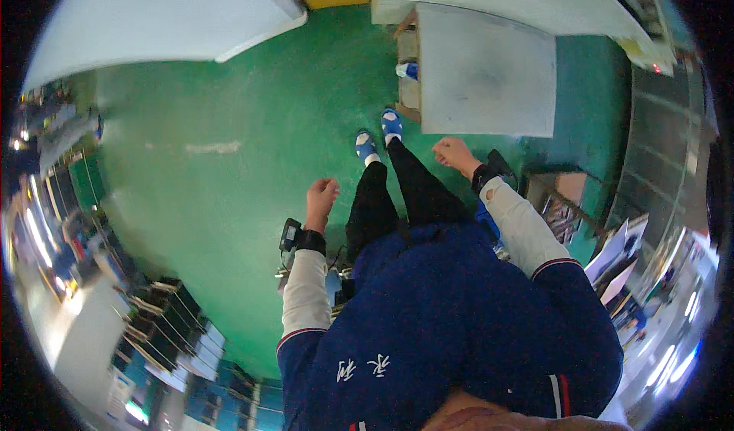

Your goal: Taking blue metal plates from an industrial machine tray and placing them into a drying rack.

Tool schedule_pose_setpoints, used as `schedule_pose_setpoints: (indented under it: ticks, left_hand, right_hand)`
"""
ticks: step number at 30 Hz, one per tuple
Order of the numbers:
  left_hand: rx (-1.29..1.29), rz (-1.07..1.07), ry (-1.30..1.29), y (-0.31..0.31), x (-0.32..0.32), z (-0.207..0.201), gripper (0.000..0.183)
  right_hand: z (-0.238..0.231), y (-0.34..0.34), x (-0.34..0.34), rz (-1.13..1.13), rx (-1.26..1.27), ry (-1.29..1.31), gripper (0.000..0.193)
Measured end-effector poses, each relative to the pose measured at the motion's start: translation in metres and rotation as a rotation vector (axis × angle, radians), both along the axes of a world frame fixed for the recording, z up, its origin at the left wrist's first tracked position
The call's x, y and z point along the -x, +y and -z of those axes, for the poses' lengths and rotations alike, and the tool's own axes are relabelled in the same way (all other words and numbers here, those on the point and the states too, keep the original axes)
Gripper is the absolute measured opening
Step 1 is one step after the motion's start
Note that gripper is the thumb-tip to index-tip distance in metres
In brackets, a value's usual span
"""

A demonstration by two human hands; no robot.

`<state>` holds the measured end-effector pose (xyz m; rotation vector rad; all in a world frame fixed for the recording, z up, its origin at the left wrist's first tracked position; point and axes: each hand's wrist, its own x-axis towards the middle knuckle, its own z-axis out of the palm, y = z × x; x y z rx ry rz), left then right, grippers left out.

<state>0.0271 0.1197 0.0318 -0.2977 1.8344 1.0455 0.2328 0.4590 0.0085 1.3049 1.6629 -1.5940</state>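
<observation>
Green glossy floor (229,163) w/ both hands, left (320,195) & right (454,154), clenched, empty, nr flat grey board (486,70).

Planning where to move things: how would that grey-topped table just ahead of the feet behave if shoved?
The grey-topped table would probably slide stiffly rather than tip: its top looks broad and flat, and it stands on a smooth green floor. Likely heavy. Neither the left hand nor the right hand touches it.

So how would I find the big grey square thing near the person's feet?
Start on the green floor and follow the blue slippers forward. Just right of them stands a low grey platform; the right hand hangs near its front edge. It is the only flat, pale grey square there.
</observation>
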Motion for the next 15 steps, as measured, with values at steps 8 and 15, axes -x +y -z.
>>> schedule_pose_setpoints:
  ticks: [8, 15]
  left_hand:
    - [-0.087, -0.108, 0.067, 0.021, 0.005, 0.034, 0.023]
    - [-0.132, -0.098, 0.097, 0.009, 0.005, 0.107, 0.020]
  right_hand:
    - [0.073, 0.013, 0.117, -0.372, -0.302, 0.067, 0.028]
    - [0.123, -0.027, 0.176, -0.529, -0.436, -0.019, 0.027]
